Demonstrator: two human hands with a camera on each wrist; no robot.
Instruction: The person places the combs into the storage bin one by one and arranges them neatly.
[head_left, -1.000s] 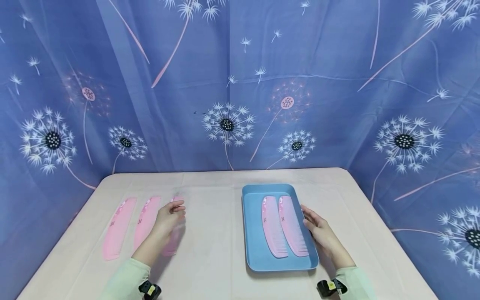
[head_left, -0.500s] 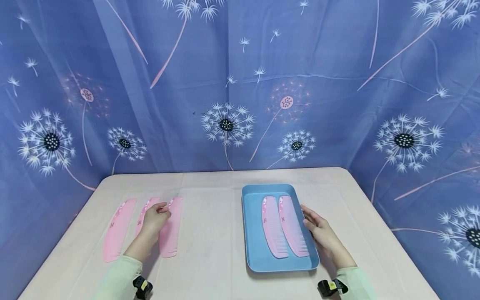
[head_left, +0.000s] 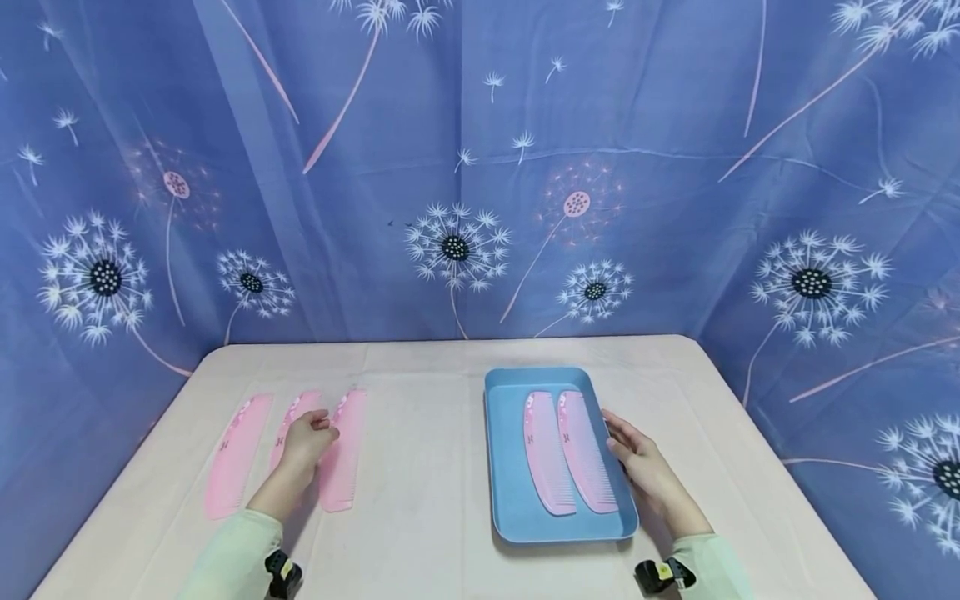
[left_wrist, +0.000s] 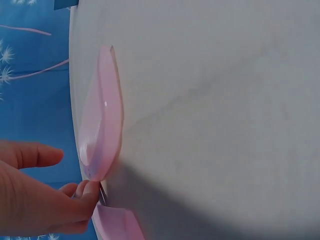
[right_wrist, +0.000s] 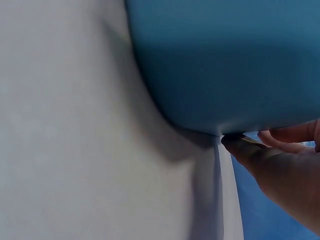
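Note:
In the head view three pink combs lie on the table at the left: a left comb, a middle comb and a right comb. My left hand is over the middle comb and hides much of it. In the left wrist view its fingertips touch or nearly touch the end of the right comb; the thumb stands apart. Two more pink combs lie side by side in a blue tray. My right hand rests against the tray's right side, fingers loosely extended.
The pale table has a strip of bare cloth between the combs and the tray. A blue curtain with dandelion prints hangs behind the table and along both sides.
My left hand has moved left and slightly toward me, off the right comb, which now shows almost whole. My right hand and the tray have stayed put.

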